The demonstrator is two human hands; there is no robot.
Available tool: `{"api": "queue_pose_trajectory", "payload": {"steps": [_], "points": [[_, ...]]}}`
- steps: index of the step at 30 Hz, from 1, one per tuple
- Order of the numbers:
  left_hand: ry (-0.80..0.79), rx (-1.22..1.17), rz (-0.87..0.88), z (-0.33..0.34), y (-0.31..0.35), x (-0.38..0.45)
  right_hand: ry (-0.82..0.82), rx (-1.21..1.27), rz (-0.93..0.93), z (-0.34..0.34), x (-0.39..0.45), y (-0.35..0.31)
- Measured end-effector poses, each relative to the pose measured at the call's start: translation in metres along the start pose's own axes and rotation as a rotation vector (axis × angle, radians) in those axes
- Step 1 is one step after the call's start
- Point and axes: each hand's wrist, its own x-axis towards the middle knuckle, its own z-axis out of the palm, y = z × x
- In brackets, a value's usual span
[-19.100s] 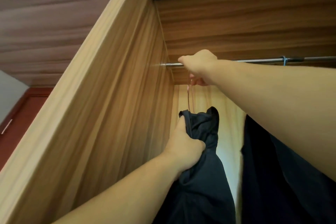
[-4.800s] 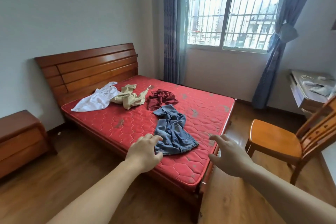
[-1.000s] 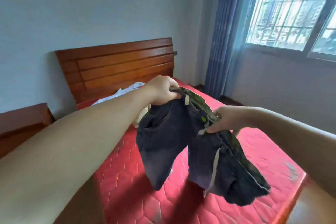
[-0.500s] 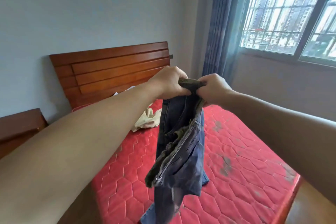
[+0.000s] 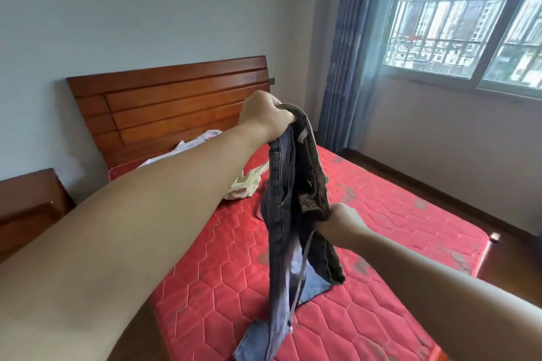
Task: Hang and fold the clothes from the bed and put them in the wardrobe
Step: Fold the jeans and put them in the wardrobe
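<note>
- Left hand point(image 5: 265, 114) is raised, fist clenched on the waistband of the jeans point(image 5: 289, 214), the topmost point.
- The jeans hang near-vertical between the hands, long axis up-down, hems resting on the red quilted mattress point(image 5: 381, 214); limp dark denim, paler at the hems.
- Right hand point(image 5: 341, 221), lower and nearer, pinches the bunched waistband's other end.
- Beige garment point(image 5: 245, 187) lies crumpled behind.

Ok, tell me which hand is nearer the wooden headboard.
Left. The left hand grips the dark denim jeans up near the wooden headboard; the right hand holds them lower, farther from it.
</note>
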Motion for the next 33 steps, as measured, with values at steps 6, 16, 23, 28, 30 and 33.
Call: {"api": "queue_pose_trajectory", "payload": {"steps": [6,16,23,28,30,33], "points": [[-0.066,0.059,-0.032,-0.014,-0.017,0.006,-0.062,0.644,0.193,-0.041,0.005,-0.022],[-0.362,-0.12,-0.059,0.005,-0.015,-0.012,0.066,1.29,0.216,-0.09,0.002,-0.075],[-0.451,-0.128,0.039,0.012,0.003,-0.023,0.131,1.346,0.246,-0.092,0.0,-0.061],[-0.393,-0.108,0.13,0.025,0.009,-0.027,0.163,1.385,0.266,-0.096,-0.001,-0.052],[-0.432,-0.143,0.162,0.026,0.011,-0.032,0.175,1.384,0.275,-0.098,-0.002,-0.048],[-0.541,-0.062,0.272,0.026,0.014,-0.042,0.195,1.359,0.302,-0.101,-0.005,-0.041]]}}
